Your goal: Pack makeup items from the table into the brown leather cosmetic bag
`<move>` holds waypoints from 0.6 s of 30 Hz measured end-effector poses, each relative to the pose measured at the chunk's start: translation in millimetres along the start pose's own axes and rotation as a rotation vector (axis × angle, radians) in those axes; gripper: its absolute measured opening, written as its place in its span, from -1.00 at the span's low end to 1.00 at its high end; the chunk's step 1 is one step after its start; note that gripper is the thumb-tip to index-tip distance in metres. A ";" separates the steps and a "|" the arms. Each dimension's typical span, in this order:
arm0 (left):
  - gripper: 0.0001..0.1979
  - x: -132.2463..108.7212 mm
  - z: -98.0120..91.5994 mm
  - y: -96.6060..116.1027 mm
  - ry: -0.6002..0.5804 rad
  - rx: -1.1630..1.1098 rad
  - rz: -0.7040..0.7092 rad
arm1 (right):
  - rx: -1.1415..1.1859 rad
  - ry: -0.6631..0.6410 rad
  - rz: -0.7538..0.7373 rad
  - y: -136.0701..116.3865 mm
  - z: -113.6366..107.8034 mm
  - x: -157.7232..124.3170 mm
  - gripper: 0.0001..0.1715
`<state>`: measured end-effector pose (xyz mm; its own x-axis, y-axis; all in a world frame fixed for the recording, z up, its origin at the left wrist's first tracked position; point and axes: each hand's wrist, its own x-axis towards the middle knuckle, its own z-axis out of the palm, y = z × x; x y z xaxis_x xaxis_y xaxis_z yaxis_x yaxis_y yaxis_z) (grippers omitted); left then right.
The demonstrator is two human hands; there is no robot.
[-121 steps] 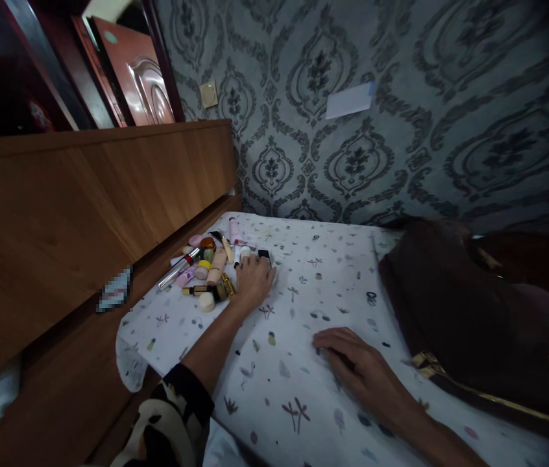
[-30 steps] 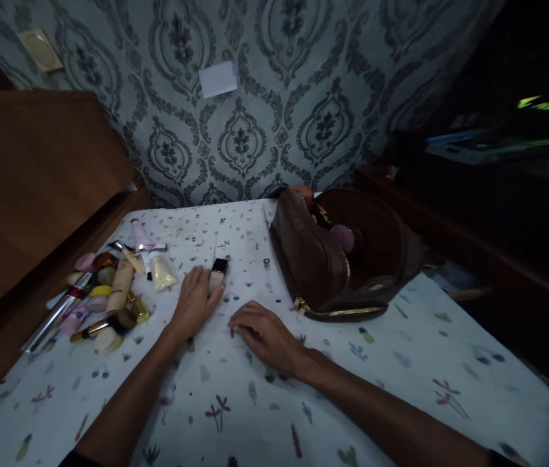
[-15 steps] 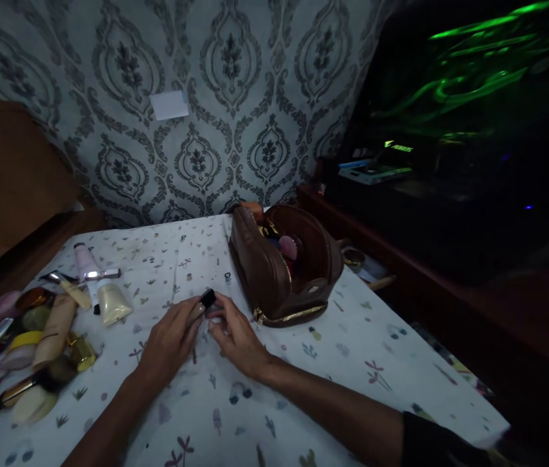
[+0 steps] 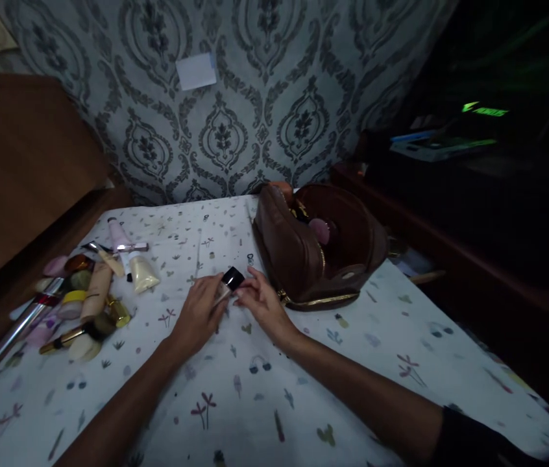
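My left hand [image 4: 202, 303] is closed around a small cosmetic bottle [image 4: 224, 292] with a pale body and a glossy black square cap. The bottle lies tilted, its cap pointing up and to the right. My right hand [image 4: 265, 303] is close beside the cap, fingers bent and apart, thumb and fingertips at the cap's right side; whether they touch it I cannot tell. Just beyond my right hand stands a brown makeup bag [image 4: 294, 250], unzipped and open. A pink round item [image 4: 320, 230] and other cosmetics show inside it.
At the left lies a pile of cosmetics, with a beige tube [image 4: 97, 290], a cream tube [image 4: 142, 272], a brush [image 4: 73, 334] and a yellow-lidded jar [image 4: 74, 303]. A patterned cloth [image 4: 235, 402] covers the table. A brown board [image 4: 26, 149] stands left; a dark computer case [image 4: 483, 110] is right.
The view has shifted, so everything sits differently in the picture. The bottle's black cap is turned more toward me. My right hand's fingers have spread a little beside it.
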<state>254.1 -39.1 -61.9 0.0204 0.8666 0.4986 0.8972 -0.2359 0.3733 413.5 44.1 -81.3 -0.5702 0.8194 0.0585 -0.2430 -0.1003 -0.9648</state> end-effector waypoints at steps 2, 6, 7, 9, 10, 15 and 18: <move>-0.53 0.3 -2.9 4.7 -0.035 -0.050 -0.018 | 0.021 -0.017 0.007 -7.0 1.0 -0.3 -0.28; -0.53 -0.5 -4.3 5.6 -0.073 -0.061 0.023 | -0.009 -0.052 -0.015 -15.7 2.6 0.0 -0.43; -0.53 -0.7 -4.1 5.0 -0.075 -0.056 0.036 | -0.018 -0.053 -0.018 -16.7 2.6 -0.2 -0.47; -0.53 -0.9 -3.8 4.1 -0.076 -0.051 0.050 | -0.036 -0.060 -0.026 -18.2 2.4 -1.1 -0.51; -0.53 -0.9 -3.9 4.0 -0.080 -0.052 0.048 | -0.047 -0.064 -0.036 -18.9 2.2 -1.7 -0.51; -0.54 -1.0 -5.4 4.2 -0.102 -0.073 -0.019 | -0.128 -0.074 -0.085 -24.2 0.7 -4.7 -0.52; -0.56 -0.4 -6.0 1.8 -0.123 -0.102 -0.063 | -0.124 -0.102 -0.073 -26.3 -1.1 -5.4 -0.51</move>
<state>253.1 -42.4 -56.8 0.0249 0.9267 0.3749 0.8489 -0.2177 0.4816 423.8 42.9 -56.5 -0.6328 0.7599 0.1487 -0.1915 0.0325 -0.9810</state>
